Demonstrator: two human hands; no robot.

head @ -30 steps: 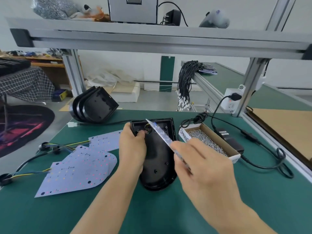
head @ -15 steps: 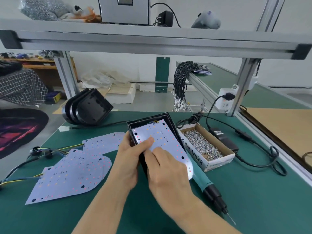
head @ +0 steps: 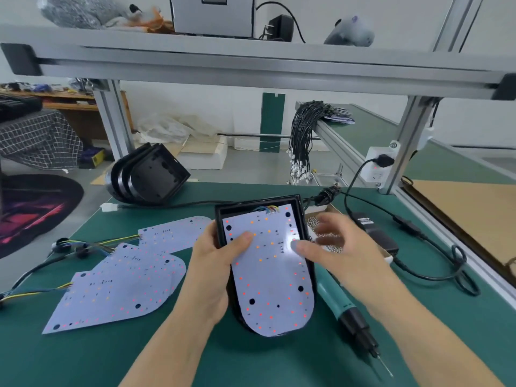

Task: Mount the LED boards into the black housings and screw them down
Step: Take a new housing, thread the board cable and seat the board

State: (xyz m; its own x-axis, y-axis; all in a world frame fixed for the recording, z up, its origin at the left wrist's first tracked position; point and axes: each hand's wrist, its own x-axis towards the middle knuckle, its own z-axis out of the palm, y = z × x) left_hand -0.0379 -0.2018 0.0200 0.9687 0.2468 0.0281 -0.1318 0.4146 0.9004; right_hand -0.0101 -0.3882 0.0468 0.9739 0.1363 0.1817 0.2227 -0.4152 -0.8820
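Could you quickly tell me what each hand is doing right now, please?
Left hand: grips the black housing, thumb pressing the LED board.
Right hand: open, fingers spread, holding nothing.

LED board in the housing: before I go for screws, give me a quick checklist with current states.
1. LED board lies in the black housing: ok at the top end; its rounded lower end appears to overlap the rim, so seating there: cannot tell.
2. Left hand steadies the housing, thumb pressing the board: ok.
3. Right hand free to pick screws: ok, open and holding nothing, though blurred.
4. Screw box within reach: ok, just beyond the right hand.
5. Electric screwdriver at hand: ok, lying on the mat right of the housing.
6. Coloured wires tucked clear of the board edge: cannot tell.
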